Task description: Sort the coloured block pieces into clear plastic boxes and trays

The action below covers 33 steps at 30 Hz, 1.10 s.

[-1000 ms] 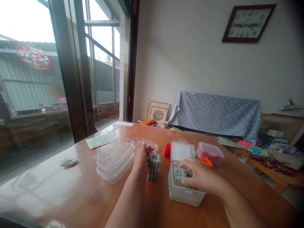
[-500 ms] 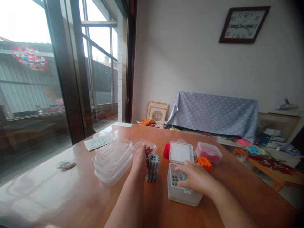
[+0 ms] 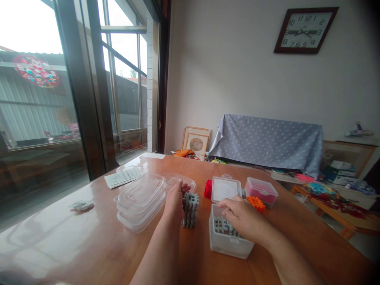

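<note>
My left hand stands upright against the left side of a stack of grey plastic lattice pieces, its fingers curled partly behind the stack. To the right, my right hand hovers over a clear plastic box with its lid tipped back. The fingers of that hand are apart and point left, and nothing shows between them. More grey lattice pieces lie inside the box, some covered by the hand.
Clear plastic containers lie left of the stack, near printed sheets and a small packet. Behind the open box are red pieces, orange pieces and a closed box with pink contents.
My right hand has lifted slightly out of the box, uncovering more grey pieces. The left hand and the stack have stayed in place.
</note>
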{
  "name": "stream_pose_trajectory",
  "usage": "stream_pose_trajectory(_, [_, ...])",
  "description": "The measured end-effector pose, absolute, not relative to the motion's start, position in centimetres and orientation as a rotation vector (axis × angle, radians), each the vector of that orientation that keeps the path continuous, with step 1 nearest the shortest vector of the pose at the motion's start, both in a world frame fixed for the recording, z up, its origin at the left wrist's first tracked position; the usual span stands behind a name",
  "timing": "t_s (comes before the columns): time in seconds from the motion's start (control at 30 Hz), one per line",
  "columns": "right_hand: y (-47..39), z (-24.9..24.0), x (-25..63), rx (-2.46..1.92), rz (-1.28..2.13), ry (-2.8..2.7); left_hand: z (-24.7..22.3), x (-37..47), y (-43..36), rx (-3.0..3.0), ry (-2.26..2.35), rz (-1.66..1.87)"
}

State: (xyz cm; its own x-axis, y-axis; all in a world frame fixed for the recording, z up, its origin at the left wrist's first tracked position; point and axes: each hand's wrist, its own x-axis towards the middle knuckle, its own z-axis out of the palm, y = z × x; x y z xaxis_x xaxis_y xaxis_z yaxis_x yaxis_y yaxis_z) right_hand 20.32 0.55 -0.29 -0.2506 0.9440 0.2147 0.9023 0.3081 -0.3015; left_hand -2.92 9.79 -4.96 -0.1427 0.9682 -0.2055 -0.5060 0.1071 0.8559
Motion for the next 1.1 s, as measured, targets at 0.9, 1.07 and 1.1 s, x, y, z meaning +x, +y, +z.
stream_pose_trajectory(0.9, [-0.5, 0.3, 20.6, -1.673, -0.002, -2.440, -5.4, -2.8, 10.0, 0.631, 0.956, 1.491])
stream_pose_trajectory(1.07, [-0.7, 1.0, 19.7, -1.624, -0.125, -2.513, -5.7, -2.9, 10.3, 0.636, 0.952, 1.481])
stream_pose_trajectory(1.1, [-0.7, 1.0, 19.6, -1.610, -0.142, -2.533, -5.7, -2.9, 10.3, 0.637, 0.949, 1.482])
